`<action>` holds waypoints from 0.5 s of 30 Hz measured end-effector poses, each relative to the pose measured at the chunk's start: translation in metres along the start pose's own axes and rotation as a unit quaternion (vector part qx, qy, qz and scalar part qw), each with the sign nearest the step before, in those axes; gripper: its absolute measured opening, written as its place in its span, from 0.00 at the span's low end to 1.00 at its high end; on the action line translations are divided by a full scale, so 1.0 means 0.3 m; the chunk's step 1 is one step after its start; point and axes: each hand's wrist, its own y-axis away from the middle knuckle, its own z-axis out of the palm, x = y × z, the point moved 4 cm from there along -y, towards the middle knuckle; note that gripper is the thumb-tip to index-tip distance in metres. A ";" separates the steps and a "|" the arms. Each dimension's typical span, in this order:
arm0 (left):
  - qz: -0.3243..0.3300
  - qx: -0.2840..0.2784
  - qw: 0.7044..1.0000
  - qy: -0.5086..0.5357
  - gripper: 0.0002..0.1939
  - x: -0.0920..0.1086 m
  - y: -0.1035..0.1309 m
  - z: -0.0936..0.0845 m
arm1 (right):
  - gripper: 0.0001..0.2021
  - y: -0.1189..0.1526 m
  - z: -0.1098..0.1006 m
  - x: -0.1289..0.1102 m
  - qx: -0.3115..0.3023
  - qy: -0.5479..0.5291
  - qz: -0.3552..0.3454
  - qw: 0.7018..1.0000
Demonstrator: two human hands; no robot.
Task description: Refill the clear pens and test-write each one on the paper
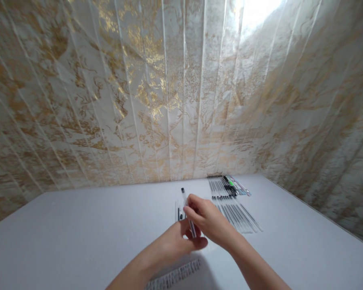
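A slim clear pen (184,196) with a dark upper end stands tilted between my two hands, above the white table. My right hand (208,217) pinches it around the middle with thumb and fingers. Lower down, my left hand (181,240) curls around the pen's bottom end, its thumb pointing right; part of its fingers is hidden. Behind my left hand lie a few small dark and clear pieces (180,216), partly covered. To the right of my right hand, a row of clear slim tubes (237,217) lies side by side.
Farther back is another row of dark-tipped clear sticks (217,186), beside a bunch of pens (232,186) with a green one among them. Near the front edge lies a long band of small dark and clear parts (178,276). A gold-patterned covering (157,100) rises behind the white table (87,233).
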 end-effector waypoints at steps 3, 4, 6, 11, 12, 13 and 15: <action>-0.023 -0.091 0.983 0.155 0.21 0.005 0.018 0.036 | 0.10 -0.010 -0.020 0.008 0.061 -0.058 -0.015 0.996; -0.028 -0.104 0.971 0.212 0.24 0.003 0.022 0.045 | 0.10 -0.012 -0.020 0.010 0.063 -0.069 -0.016 0.995; -0.033 -0.091 0.955 0.282 0.25 -0.006 0.020 0.051 | 0.10 -0.012 -0.019 0.012 0.059 -0.072 -0.010 0.996; -0.049 -0.023 0.947 0.317 0.20 -0.026 -0.013 0.039 | 0.11 -0.024 -0.066 -0.008 0.120 -0.130 -0.031 0.984; -0.049 -0.014 0.948 0.315 0.17 -0.031 -0.019 0.037 | 0.11 -0.025 -0.082 -0.013 0.136 -0.157 -0.038 0.977; -0.051 -0.006 0.952 0.301 0.16 -0.038 -0.022 0.036 | 0.12 -0.022 -0.097 -0.017 0.150 -0.185 -0.043 0.970; -0.060 0.002 0.974 0.217 0.18 -0.066 -0.012 0.037 | 0.15 0.001 -0.118 -0.014 0.169 -0.232 -0.039 0.957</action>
